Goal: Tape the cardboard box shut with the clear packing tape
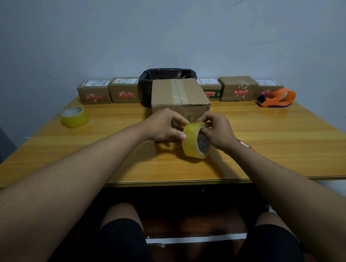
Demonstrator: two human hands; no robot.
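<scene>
Between both hands' fingers: tape roll.

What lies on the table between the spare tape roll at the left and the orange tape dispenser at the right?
In the head view, the cardboard box stands between the spare tape roll and the orange tape dispenser.

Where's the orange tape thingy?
The orange tape dispenser sits at the far right of the table in the head view, in front of the rightmost small parcel, well away from both hands.
</scene>
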